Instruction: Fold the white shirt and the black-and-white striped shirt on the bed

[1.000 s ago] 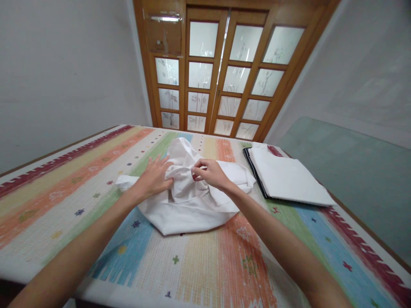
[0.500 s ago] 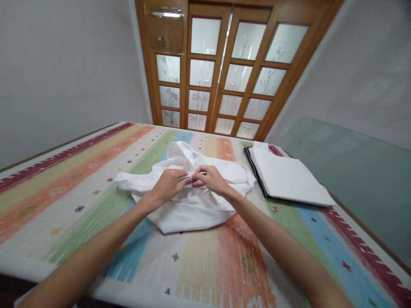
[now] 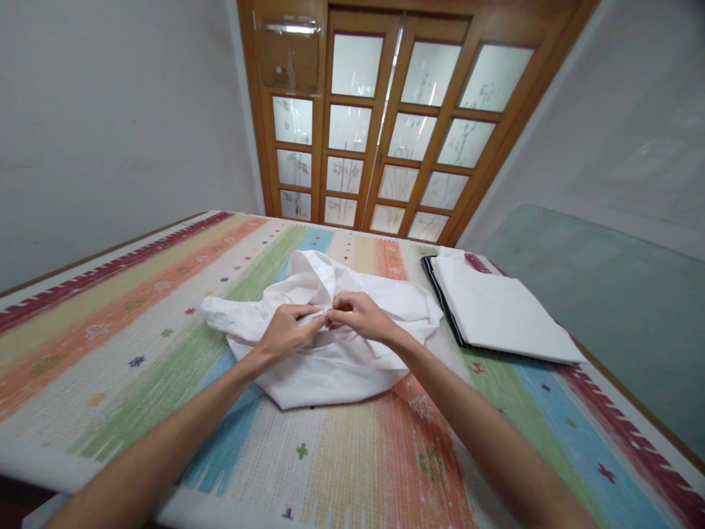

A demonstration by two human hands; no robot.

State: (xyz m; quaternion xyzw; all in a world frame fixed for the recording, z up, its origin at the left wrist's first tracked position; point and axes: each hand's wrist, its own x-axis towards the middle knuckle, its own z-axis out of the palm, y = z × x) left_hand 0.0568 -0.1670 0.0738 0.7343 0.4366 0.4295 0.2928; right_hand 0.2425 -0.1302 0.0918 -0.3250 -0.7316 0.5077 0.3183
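A crumpled white shirt [image 3: 330, 376] lies on the striped tablecloth in front of me, one sleeve stretched out to the left. At its middle, my left hand [image 3: 288, 329] pinches a fold of the cloth between thumb and fingers. My right hand [image 3: 362, 316] meets it there, its fingertips closed on the same part of the shirt. The two sets of fingertips nearly touch. Whatever small detail lies between them is hidden by the fingers.
To the right lies a folded white cloth [image 3: 507, 308] on top of a dark folded one [image 3: 445, 305]. The striped tablecloth [image 3: 181, 367] covers the table. Behind stand wooden doors with glass panes [image 3: 352, 128]; a pale green panel [image 3: 617, 286] leans at the right wall.
Both hands stay at the shirt's middle; the fingers have shifted slightly, the left thumb and fingers now more spread along the fold. The whole view has tilted a little.
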